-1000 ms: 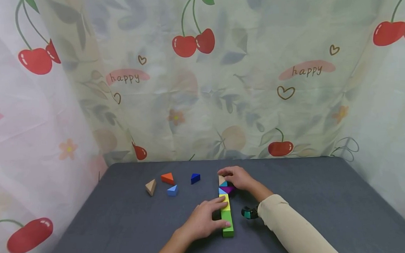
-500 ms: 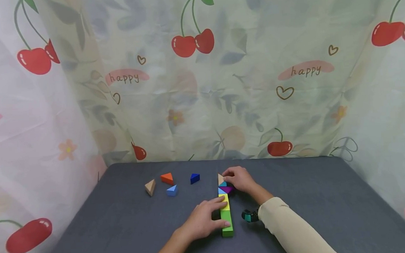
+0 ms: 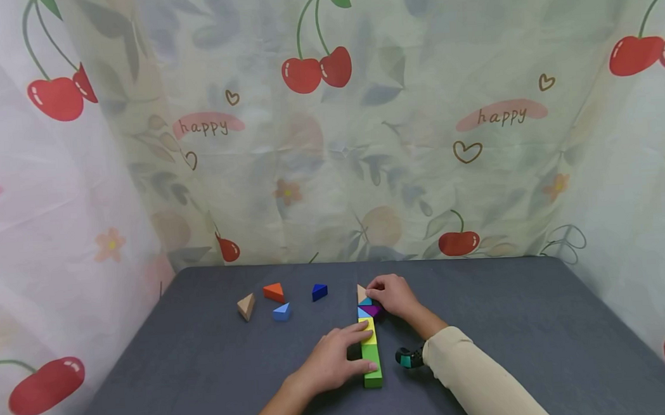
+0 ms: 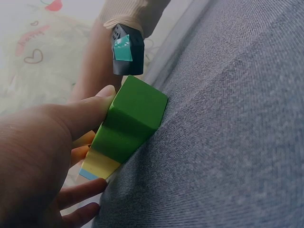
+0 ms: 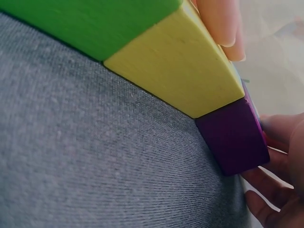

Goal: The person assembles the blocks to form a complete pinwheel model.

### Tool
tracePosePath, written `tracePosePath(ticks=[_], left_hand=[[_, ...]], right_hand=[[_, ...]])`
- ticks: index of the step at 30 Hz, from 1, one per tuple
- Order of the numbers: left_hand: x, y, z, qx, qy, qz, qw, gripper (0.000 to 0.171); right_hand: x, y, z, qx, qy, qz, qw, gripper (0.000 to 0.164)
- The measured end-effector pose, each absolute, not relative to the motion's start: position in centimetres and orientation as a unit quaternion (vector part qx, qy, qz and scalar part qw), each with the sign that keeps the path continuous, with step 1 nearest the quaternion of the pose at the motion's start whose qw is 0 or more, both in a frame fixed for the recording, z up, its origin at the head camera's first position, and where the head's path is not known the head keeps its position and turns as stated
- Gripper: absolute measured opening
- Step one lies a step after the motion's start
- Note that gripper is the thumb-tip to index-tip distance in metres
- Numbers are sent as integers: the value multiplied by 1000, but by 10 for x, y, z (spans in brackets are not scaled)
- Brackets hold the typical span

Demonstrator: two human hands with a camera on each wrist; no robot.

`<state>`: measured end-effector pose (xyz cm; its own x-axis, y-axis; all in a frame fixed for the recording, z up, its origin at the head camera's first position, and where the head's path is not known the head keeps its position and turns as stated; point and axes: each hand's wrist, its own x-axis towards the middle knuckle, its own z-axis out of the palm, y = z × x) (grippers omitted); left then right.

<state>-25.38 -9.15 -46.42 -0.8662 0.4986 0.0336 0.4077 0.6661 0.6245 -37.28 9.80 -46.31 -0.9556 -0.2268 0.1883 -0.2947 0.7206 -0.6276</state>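
Observation:
A row of blocks runs away from me in the head view: a green block [image 3: 369, 353], a yellow block [image 5: 175, 71], a light blue triangle [image 3: 361, 312] beside a purple triangular block [image 5: 235, 137], then teal [image 3: 366, 301] and beige [image 3: 361, 293] triangles. My left hand [image 3: 331, 360] rests along the near part, thumb on the green block, extended fingertips on the yellow. At the far end, my right hand [image 3: 395, 294] has its bent fingertips against the right side of the beige triangle. Whether those fingers pinch a block, I cannot tell.
Left of the row lie loose triangular blocks: beige [image 3: 246, 307], orange [image 3: 273, 292], light blue [image 3: 281, 312] and dark blue [image 3: 319, 292]. Everything stands on a dark grey cloth-covered table [image 3: 206, 380]. A cherry-print curtain [image 3: 330, 169] hangs behind it and at both sides.
My right fingertips have drawn back slightly to the right, uncovering more of the beige triangle at the far end. The left hand stays on the green and yellow blocks.

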Motion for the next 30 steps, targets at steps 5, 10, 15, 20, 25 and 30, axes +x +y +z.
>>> tracePosePath(ticks=[5, 10, 15, 20, 25, 30], left_hand=[[-254, -92, -465, 248, 910, 324, 71, 60], [-254, -92, -465, 246, 910, 325, 71, 60], [-254, -91, -466, 246, 911, 325, 71, 60], [-254, -92, -467, 247, 910, 327, 71, 60], [-254, -91, -467, 248, 909, 327, 71, 60], [-254, -91, -467, 248, 910, 326, 70, 60]], right_hand=[[-372, 97, -463, 143, -926, 346, 57, 11], [-372, 97, -464, 142, -925, 346, 61, 11], [-372, 98, -466, 141, -926, 345, 59, 12], [-372, 98, -466, 140, -926, 345, 58, 11], [-372, 98, -467, 141, -925, 348, 64, 11], [-372, 98, -466, 140, -922, 354, 67, 10]])
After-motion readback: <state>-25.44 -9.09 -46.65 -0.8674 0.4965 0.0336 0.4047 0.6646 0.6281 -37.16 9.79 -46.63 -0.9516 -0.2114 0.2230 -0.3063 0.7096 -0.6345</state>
